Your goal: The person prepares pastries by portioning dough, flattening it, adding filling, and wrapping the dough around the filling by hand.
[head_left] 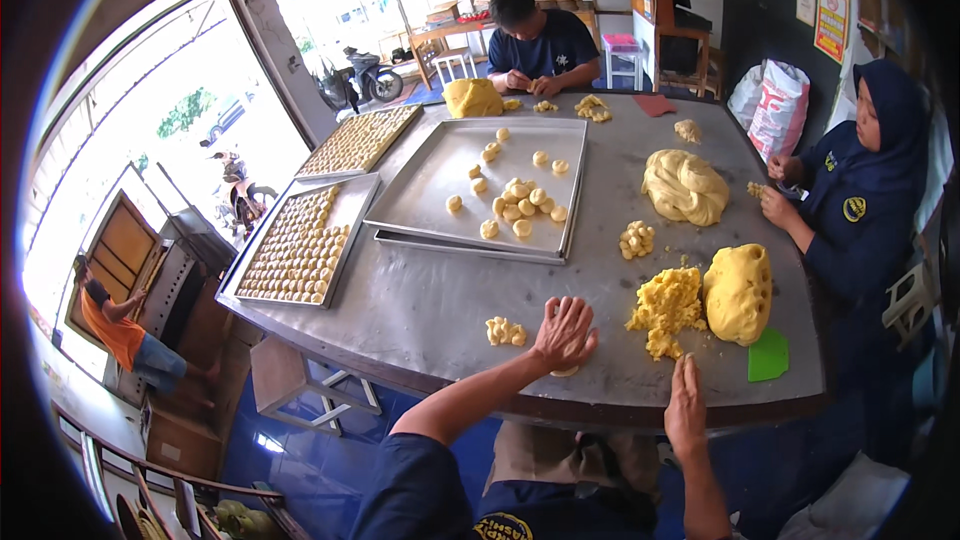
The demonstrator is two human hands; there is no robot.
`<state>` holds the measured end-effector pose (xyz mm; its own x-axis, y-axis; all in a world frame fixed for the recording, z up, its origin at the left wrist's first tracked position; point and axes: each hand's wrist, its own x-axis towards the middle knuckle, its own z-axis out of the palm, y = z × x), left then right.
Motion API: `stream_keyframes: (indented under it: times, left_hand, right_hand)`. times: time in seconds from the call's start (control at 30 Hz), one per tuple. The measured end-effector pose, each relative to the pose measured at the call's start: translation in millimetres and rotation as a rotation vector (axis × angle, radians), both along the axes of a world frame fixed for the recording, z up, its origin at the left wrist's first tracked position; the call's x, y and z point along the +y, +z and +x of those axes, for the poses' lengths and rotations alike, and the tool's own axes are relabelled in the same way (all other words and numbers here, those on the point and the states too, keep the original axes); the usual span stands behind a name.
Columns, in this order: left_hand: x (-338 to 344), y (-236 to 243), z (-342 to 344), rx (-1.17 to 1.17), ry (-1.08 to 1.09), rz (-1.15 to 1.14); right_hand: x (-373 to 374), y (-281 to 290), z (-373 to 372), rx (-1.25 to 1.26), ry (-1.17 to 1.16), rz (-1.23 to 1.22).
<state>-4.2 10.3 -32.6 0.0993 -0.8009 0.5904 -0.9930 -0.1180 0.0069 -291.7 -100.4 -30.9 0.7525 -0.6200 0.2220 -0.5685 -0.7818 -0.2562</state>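
Observation:
My left hand [567, 334] lies palm down near the table's front edge, its fingers stretched out. A pale dough piece [566, 372] shows under the heel of that palm. To its left sits a small cluster of dough pieces [506, 331]. My right hand [686, 408] is at the front edge with straight fingers, held on its side, and I see nothing in it. Its fingertips are just below a crumbly yellow mass [668, 302]. Beside that mass rest a smooth yellow dough lump [738, 294] and a green scraper [768, 355].
A large metal tray [420, 202] holds several dough balls. Two trays of small rounds, one nearer [345, 245] and one farther [325, 165], stand left. A pale dough mass [686, 187] lies right. Co-workers handle dough at the far side [545, 40] and right [850, 180]. A stool [285, 370] stands left.

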Motion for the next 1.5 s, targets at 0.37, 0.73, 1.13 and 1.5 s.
stream_keyframes:
  times: [0.37,0.73,1.13,1.5]
  left_hand:
    - [42,-14,-45,-0.023,0.433,0.119]
    - [50,3,-79,1.128,0.260,-0.248]
    - [28,25,-74,1.330,0.106,0.015]
    - [35,-8,-80,0.976,0.114,0.161]
  right_hand:
    - [-17,5,3,-0.145,0.195,0.145]
    - [8,19,25,-0.399,0.076,0.220]
    - [39,52,77,-0.523,0.320,0.370]
    - [65,50,91,-0.476,0.294,0.232]
